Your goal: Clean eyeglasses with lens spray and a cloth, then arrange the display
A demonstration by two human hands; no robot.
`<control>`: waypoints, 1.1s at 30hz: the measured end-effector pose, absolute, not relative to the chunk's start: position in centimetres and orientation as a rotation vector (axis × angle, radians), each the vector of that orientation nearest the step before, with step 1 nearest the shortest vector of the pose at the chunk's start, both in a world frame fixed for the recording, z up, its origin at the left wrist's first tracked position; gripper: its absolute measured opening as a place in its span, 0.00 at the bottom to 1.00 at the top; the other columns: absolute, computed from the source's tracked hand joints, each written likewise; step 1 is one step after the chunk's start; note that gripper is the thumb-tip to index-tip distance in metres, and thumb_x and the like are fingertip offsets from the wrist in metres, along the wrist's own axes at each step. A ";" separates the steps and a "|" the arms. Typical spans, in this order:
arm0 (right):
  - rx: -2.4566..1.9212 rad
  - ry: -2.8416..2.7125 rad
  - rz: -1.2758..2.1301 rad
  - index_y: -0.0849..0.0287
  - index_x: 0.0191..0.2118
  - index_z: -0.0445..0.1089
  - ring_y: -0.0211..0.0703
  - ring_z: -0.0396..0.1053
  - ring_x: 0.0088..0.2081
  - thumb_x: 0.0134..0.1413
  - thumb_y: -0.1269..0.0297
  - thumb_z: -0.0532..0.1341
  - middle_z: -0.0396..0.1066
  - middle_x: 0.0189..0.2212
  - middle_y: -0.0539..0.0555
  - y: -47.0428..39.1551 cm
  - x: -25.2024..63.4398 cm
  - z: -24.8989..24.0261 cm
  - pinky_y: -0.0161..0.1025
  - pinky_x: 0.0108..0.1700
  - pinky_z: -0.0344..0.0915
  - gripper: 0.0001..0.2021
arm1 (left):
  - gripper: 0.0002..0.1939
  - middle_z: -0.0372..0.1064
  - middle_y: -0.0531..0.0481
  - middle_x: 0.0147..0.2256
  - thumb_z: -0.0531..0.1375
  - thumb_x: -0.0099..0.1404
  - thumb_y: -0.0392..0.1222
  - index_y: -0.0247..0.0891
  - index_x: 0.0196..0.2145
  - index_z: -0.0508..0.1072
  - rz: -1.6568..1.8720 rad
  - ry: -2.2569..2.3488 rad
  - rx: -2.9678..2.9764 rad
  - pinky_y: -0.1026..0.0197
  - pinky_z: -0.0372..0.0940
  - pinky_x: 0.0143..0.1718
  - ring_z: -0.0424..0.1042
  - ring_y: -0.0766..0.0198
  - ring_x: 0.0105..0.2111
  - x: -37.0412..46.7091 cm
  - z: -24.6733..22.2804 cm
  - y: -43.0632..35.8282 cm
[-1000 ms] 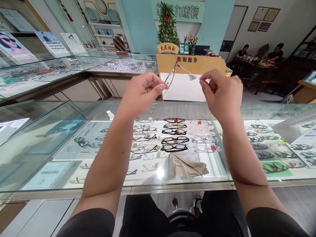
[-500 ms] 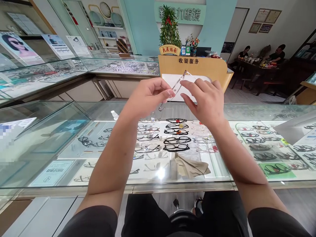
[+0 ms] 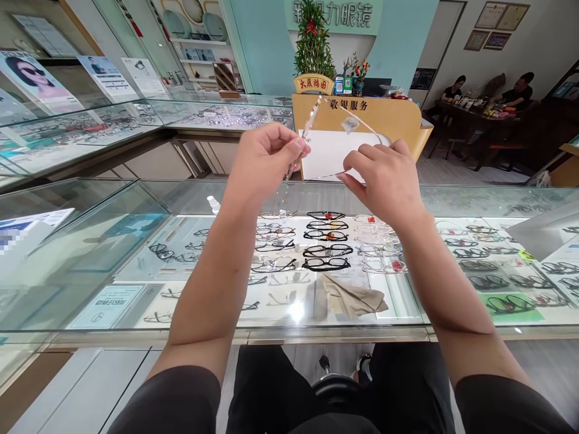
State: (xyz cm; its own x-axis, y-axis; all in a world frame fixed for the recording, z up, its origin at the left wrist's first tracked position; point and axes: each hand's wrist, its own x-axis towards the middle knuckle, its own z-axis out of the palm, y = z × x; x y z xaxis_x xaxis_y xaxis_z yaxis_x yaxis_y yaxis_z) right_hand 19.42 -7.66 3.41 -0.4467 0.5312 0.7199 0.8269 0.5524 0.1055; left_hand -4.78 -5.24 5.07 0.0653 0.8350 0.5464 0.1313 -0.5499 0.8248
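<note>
Left hand [image 3: 266, 163]: thumb and fingers pinch the front of a pair of thin, clear-looking glasses [image 3: 311, 119] at the rim. Right hand [image 3: 386, 181]: thumb and index finger pinch the lower temple near its end, other fingers curled. Glasses are up in the air between both hands, above the far edge of the glass-topped desk [image 3: 339, 333], tilted, temples unfolded toward the right hand. Upper temple runs just above the right-hand knuckles; can't tell if it touches them. Small pale tag [image 3: 350, 124] sits just below that temple. Under the desk's glass: rows of frames, incl. a column of black-framed glasses [image 3: 325, 263] between the forearms, plus a green card [image 3: 538, 314] on the right with a dark pair on it. Beige cloth [image 3: 355, 298] lies crumpled near the front edge. White bottle [image 3: 213, 205] stands left of the left forearm. Background: wood-fronted reception counter [image 3: 312, 111] with a leafy plant [image 3: 314, 48]; two people seated back right.
</note>
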 end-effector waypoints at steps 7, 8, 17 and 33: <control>-1.140 -2.269 -0.545 0.55 0.41 0.73 0.47 0.68 0.35 0.74 0.63 0.60 0.73 0.29 0.51 -9.3 19.0 4.1 0.51 0.51 0.60 0.07 | 0.16 0.82 0.49 0.40 0.73 0.71 0.56 0.45 0.36 0.76 1.687 0.910 1.589 0.52 0.79 0.45 0.81 0.62 0.42 -5.4 4.8 -4.3; -1.143 -2.275 -0.540 0.55 0.41 0.73 0.47 0.68 0.34 0.74 0.64 0.60 0.73 0.29 0.51 -9.6 18.8 4.2 0.51 0.51 0.60 0.07 | 0.17 0.83 0.49 0.42 0.73 0.70 0.60 0.46 0.37 0.76 1.682 0.927 1.595 0.51 0.79 0.46 0.82 0.60 0.45 -5.5 4.7 -4.1; -1.212 -2.257 -0.439 0.56 0.41 0.78 0.56 0.73 0.44 0.71 0.60 0.63 0.76 0.36 0.57 -11.8 18.9 5.3 0.57 0.56 0.62 0.08 | 0.18 0.82 0.51 0.41 0.74 0.68 0.61 0.46 0.35 0.76 1.613 0.861 1.716 0.49 0.79 0.50 0.82 0.58 0.46 -4.9 5.2 -6.0; -0.808 -1.802 0.411 0.53 0.56 0.79 0.53 0.79 0.55 0.70 0.50 0.65 0.84 0.55 0.58 -12.0 16.1 -2.1 0.50 0.56 0.74 0.17 | 0.07 0.82 0.44 0.55 0.76 0.62 0.46 0.42 0.36 0.88 1.451 0.816 1.567 0.50 0.76 0.57 0.81 0.56 0.50 -1.1 1.1 -11.3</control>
